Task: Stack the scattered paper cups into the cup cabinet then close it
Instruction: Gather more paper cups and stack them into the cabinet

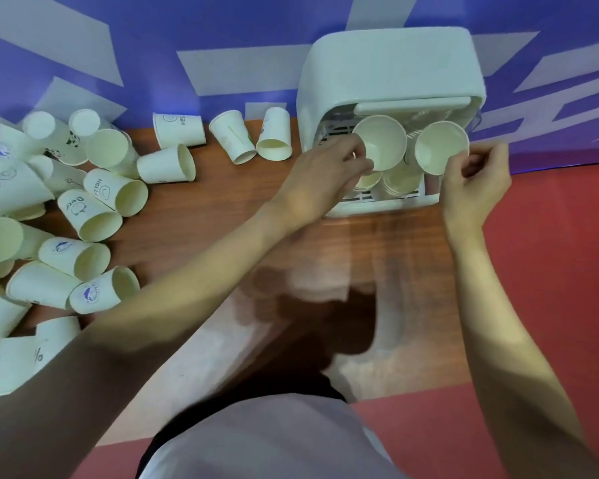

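Observation:
The white cup cabinet (388,63) stands at the back of the wooden table, its front open. My left hand (325,178) pinches the rim of a paper cup (381,143) at the cabinet's mouth. My right hand (474,188) pinches the rim of a second paper cup (441,146) beside it on the right. Both cups show their open mouths toward me. Below them, stacked cups (400,181) sit inside on the cabinet's slotted tray. Several loose paper cups (94,216) lie scattered on the table's left side.
Three more cups (274,138) lie along the back edge left of the cabinet. The wooden table (291,254) has bare surface in the middle. A red floor (550,271) lies to the right, and a purple and white wall runs behind.

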Motion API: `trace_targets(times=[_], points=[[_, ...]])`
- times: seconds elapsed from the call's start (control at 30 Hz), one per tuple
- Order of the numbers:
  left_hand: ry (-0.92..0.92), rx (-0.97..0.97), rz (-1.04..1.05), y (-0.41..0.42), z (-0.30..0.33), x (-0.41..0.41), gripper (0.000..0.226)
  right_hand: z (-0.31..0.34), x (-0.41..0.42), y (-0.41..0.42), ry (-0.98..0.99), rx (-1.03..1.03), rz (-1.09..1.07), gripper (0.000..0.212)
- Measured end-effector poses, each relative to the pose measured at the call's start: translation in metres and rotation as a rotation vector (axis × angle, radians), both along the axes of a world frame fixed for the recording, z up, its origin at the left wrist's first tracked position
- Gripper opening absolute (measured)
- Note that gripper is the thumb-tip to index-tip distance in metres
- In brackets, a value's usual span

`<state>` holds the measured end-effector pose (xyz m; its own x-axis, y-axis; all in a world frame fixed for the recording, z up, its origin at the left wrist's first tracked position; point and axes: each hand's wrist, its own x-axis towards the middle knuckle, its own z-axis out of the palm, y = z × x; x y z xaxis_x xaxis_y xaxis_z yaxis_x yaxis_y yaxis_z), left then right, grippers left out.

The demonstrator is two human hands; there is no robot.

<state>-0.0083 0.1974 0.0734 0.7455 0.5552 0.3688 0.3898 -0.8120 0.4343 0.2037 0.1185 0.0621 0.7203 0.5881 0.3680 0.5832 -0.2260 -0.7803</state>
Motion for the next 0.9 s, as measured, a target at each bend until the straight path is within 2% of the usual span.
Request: trace_targets(times=[0.2,0.3,0.57,0.9], points=[[0.078,-0.003,-0.013,0.001,-0.021,0.014,0.012,-0.03,0.011,0.003,0.039,-0.124,0.006,0.016],[0.13,-0.001,0.005,0.004,-0.035,0.017,0.012,-0.044,0.012,0.005,0.034,-0.195,0.007,0.014],[0.259,-0.08,0.01,0.008,-0.062,0.03,0.017,-0.074,0.013,0.013,-0.056,-0.415,0.007,0.02],[0.341,-0.162,0.012,-0.001,-0.072,0.033,0.021,-0.078,0.011,0.017,-0.108,-0.546,-0.009,0.02]])
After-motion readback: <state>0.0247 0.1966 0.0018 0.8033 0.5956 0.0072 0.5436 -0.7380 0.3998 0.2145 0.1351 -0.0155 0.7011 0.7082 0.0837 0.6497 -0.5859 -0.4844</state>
